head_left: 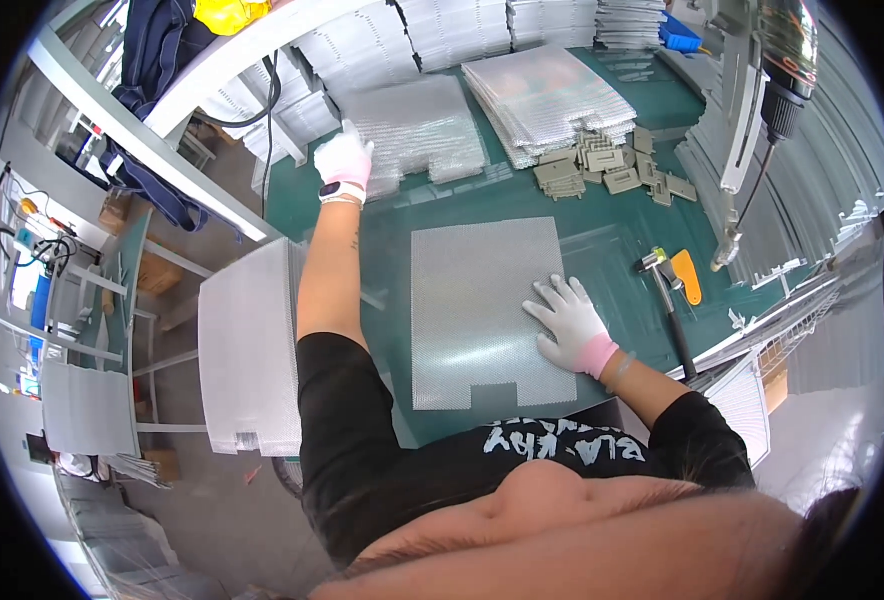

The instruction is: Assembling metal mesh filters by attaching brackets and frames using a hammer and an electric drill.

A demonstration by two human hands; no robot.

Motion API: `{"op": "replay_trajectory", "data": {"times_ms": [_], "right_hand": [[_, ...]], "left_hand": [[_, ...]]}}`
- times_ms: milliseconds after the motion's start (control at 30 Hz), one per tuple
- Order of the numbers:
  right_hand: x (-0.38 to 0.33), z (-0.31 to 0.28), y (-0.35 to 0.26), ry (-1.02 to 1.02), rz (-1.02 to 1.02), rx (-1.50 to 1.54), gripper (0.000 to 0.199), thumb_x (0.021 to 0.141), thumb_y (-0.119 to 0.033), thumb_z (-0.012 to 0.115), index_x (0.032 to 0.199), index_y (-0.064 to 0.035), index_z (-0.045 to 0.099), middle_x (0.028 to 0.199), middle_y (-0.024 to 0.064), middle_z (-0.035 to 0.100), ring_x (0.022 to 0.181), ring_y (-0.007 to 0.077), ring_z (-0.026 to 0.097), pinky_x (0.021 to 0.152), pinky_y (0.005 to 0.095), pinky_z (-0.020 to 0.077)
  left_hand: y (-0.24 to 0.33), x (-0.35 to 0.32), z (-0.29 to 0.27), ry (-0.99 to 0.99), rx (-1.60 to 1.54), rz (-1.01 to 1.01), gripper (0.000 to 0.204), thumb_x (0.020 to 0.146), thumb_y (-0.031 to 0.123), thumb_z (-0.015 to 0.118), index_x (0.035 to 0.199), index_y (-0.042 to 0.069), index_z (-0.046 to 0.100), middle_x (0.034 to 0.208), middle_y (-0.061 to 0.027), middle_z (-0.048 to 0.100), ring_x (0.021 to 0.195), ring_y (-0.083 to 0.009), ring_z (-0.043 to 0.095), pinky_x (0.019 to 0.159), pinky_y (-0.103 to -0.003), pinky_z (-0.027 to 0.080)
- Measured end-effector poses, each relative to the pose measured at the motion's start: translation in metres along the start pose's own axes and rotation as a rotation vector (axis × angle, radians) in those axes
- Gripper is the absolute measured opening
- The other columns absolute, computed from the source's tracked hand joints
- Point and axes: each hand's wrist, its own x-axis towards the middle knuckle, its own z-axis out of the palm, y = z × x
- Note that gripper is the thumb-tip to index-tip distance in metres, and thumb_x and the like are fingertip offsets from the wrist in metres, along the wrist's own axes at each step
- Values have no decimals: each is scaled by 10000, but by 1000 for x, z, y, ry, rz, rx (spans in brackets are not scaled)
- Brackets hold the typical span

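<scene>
On the green tabletop [602, 215], a mesh sheet [482, 310] lies flat under the right hand [570, 322], fingers spread wide.
Left hand [345, 160] reaches far out, fingers on the top sheet of a clear stack [412, 130]; lifting one layer cleanly likely needs a corner peel. No containers show; small tan brackets [607, 165] lie loose.

White gloves on both hands, the right hand [569, 325] with a pink cuff, the left hand [344, 160] above a white watch. Silvery dotted mesh sheet [487, 310] on the dark green table [482, 205]. Centre right: orange scraper [688, 275], black-handled hammer [670, 300]. Upper centre: grey-beige clips [607, 165].
</scene>
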Motion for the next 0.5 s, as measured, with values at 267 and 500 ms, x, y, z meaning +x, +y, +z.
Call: {"op": "replay_trajectory", "data": {"times_ms": [267, 500], "right_hand": [[1, 7, -1, 39, -66, 25, 565, 813, -291, 592, 1347, -109, 566, 1463, 202, 446, 1402, 439, 341, 1173, 575, 223], [14, 1, 21, -20, -302, 71, 541, 807, -271, 600, 1324, -115, 588, 1433, 197, 486, 1397, 425, 354, 1164, 590, 231]], "left_hand": [[-65, -26, -40, 264, -2185, -248, 281, 914, 33, 638, 1184, 43, 561, 1082, -97, 627, 964, -223, 629, 797, -365, 545], [-13, -189, -89, 267, -2184, -214, 277, 960, 41, 583, 1234, 24, 544, 1144, -104, 611, 954, -195, 614, 806, -316, 521]]}}
